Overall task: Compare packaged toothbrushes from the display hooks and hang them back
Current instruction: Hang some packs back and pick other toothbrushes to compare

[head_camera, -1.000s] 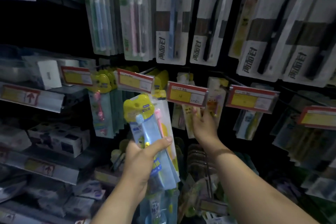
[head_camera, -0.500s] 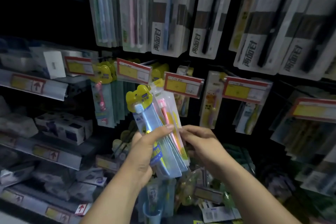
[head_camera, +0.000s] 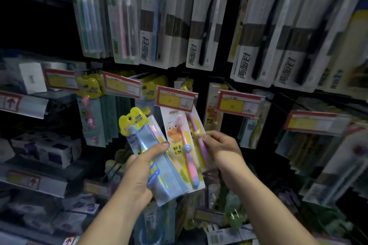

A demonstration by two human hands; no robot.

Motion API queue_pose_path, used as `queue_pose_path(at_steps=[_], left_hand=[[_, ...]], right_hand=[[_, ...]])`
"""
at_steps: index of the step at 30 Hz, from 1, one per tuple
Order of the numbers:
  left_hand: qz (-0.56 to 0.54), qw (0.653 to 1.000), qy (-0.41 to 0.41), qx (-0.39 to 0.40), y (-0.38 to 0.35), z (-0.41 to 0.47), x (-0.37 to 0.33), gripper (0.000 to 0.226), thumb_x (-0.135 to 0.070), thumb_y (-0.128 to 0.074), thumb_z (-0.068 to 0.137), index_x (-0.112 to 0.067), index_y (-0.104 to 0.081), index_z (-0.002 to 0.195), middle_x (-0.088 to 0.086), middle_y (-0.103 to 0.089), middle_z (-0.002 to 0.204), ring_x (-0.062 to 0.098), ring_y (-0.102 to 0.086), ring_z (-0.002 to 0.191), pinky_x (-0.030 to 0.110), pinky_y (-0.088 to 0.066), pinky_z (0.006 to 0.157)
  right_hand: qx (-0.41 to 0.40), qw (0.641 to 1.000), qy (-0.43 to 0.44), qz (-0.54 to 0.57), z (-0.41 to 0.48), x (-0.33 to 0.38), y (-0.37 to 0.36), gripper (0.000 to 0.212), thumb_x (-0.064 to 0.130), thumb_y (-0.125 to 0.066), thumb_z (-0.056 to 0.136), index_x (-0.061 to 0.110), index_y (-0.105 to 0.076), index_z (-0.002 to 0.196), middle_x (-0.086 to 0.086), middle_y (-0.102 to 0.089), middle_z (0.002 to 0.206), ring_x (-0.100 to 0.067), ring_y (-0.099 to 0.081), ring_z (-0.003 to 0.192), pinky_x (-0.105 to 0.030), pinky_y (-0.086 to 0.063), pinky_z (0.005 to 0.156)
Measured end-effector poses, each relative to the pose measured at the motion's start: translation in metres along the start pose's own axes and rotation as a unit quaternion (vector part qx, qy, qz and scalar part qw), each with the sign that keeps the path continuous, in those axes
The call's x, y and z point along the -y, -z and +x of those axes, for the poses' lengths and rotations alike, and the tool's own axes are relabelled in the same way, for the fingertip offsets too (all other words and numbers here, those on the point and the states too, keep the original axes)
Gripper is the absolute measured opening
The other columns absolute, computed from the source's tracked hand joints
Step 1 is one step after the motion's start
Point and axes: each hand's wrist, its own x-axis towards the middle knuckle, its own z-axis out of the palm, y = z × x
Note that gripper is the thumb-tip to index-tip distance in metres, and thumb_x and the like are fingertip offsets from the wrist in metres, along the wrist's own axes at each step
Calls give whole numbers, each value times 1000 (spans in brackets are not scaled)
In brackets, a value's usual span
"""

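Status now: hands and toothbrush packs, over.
Left hand grips blue pack. Right hand pinches frog pack edge. Neither hung yet; price tag just above.

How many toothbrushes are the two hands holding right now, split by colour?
Blue plastic toothbrush, in the yellow-topped clear pack the left hand grips: 1
Pink plastic toothbrushes, one half hidden behind that pack, one in the white frog-print card pack the right hand pinches: 2
Purple plastic toothbrush, beside the right hand's pink: 1
Total: 4
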Motion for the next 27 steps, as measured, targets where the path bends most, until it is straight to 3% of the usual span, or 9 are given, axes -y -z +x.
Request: queue_pose_path(at_steps=[5, 10, 13, 16, 20, 23, 27], left_hand=[[-9, 1000, 10, 2, -3, 0, 0, 55, -21, -84, 59, -11, -77, 113, 19, -78, 109, 40, -75, 100, 56, -59, 94], [-5, 1000, 3, -9, -2, -1, -2, 56, -21, -85, 57, -12, -77, 112, 21, -78, 107, 42, -75, 98, 62, -57, 95], [-1, 1000, 2, -9, 0, -2, -3, 52, -20, -85, 60, -11, -78, 110, 21, -78, 107, 43, -75, 98, 62, -57, 94], [-5, 1000, 0, -13, 1, -3, -5, 53, -22, -87, 59, -10, -78, 109, 23, -77, 108, 45, -75, 99, 65, -55, 96], [-9, 1000, -7, -20, 1, -4, -7, 56, -22, -87, 57, -8, -78, 111, 23, -77, 109, 44, -74, 101, 67, -53, 98], [-8, 1000, -14, -23, -2, -6, -8, 56, -22, -86, 57, -9, -77, 111, 21, -78, 105, 43, -75, 99, 67, -55, 96], [-4, 1000, -16, -16, -4, -9, -8, 49, -20, -83, 63, -9, -77, 110, 20, -78, 100, 42, -75, 95, 61, -58, 91]], right_hand=[[48, 999, -10, -8, 8, -9, -5, 24, 24, -59, 104, 21, -79, 90, -12, -77, 90, -22, -67, 75, -34, -52, 66], [63, 998, 23, -7, 18, -16, 5, 21, 18, -55, 106, 9, -74, 104, 1, -73, 82, -10, -65, 69, -18, -52, 57], [89, 995, 46, 16, 20, -19, 9, 21, 15, -54, 106, 10, -74, 103, 2, -73, 83, -10, -65, 71, -19, -52, 62], [91, 992, 78, -41, 23, -17, 9, 23, 15, -53, 106, 16, -75, 97, 1, -73, 86, -10, -64, 76, -24, -52, 68], [24, 989, 77, -122, 26, -14, 3, 24, 23, -55, 106, 24, -74, 92, 5, -74, 84, -15, -66, 78, -32, -53, 72], [-28, 990, 69, -121, 29, -12, 0, 22, 25, -54, 106, 22, -75, 102, -2, -75, 93, -24, -70, 89, -40, -57, 83], [-47, 987, 69, -138, 29, -10, -9, 23, 25, -52, 107, 21, -74, 105, 0, -73, 93, -18, -66, 83, -32, -53, 74]])
